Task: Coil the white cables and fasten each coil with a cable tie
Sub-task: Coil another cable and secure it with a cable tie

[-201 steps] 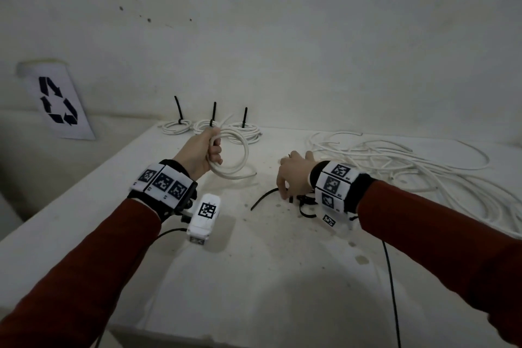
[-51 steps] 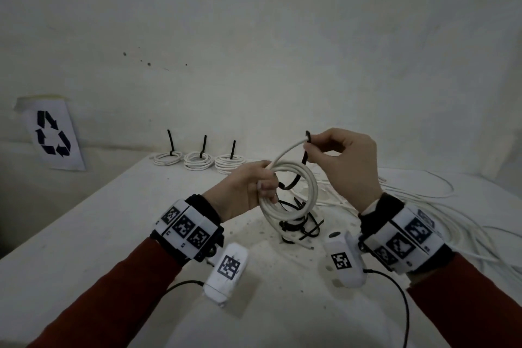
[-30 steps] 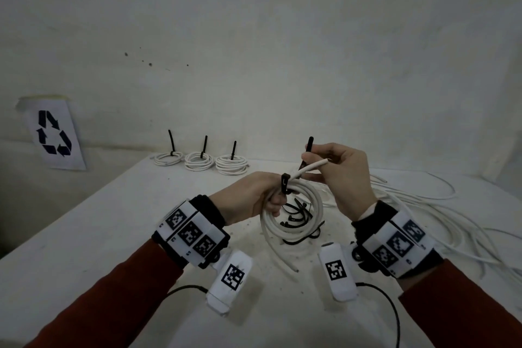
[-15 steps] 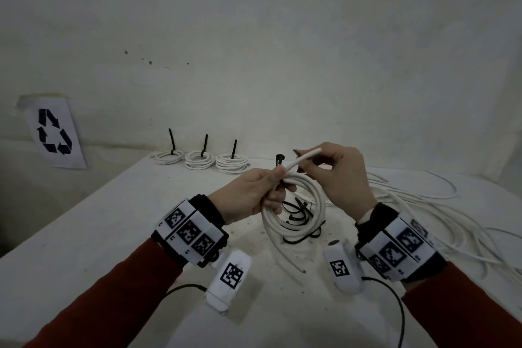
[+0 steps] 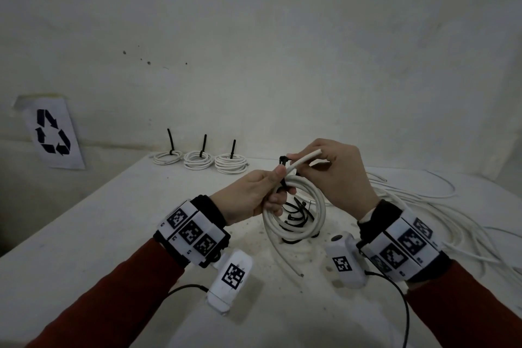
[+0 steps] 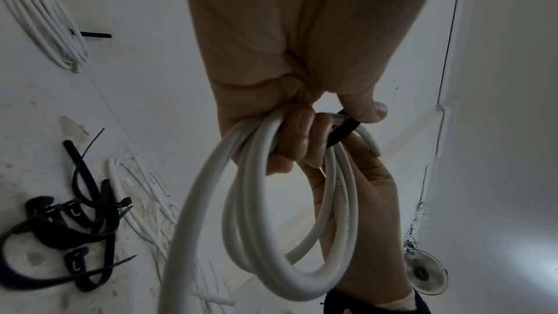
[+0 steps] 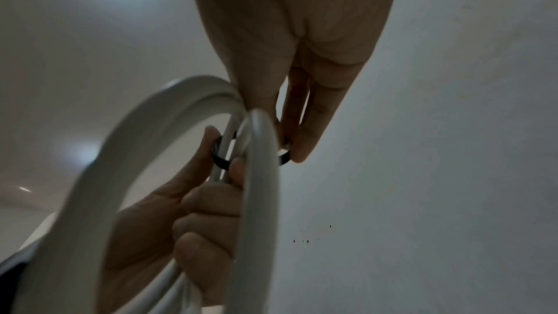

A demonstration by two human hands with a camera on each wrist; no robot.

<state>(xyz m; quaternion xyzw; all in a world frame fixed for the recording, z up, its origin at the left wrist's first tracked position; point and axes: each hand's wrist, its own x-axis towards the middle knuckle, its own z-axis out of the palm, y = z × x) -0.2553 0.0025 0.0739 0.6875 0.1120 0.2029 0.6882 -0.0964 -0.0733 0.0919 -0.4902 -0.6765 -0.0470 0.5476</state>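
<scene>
Nearest, the left hand [image 5: 248, 195] curls its fingers round the top of a coil [image 5: 293, 215] of white cable, lifted above the tabletop [image 5: 113, 234]; gripping at the top lets the loops hang together in one bundle, so a tie can circle them all; one loose end [image 5: 285, 258] trails down toward the tabletop, the other end [image 5: 306, 158] pokes up past the thumb. The right hand [image 5: 336, 178] meets it from the other side, thumb and forefinger pinching a black cable tie [image 5: 283, 161] that wraps the bundle just beside the left fingers; the right wrist view shows the black band [image 7: 222, 159] ringing the strands, and the left wrist view shows it [image 6: 341, 134] under the left thumb; whether the tail has entered the head I cannot tell. My guess is the tie is being closed and needs pulling snug while the left hand keeps the loops from springing apart.

Just under the coil lies a small heap of spare ties [image 5: 296, 215], close at hand for the next bundle; to the right, loose cables [image 5: 423, 206] sprawl over the tabletop, not yet coiled.

Farthest, by the wall, three finished coils [image 5: 197, 159] sit in a row, each with a black tie tail standing up, set out of the way; a recycling sign [image 5: 52, 133] leans on the wall at left.
</scene>
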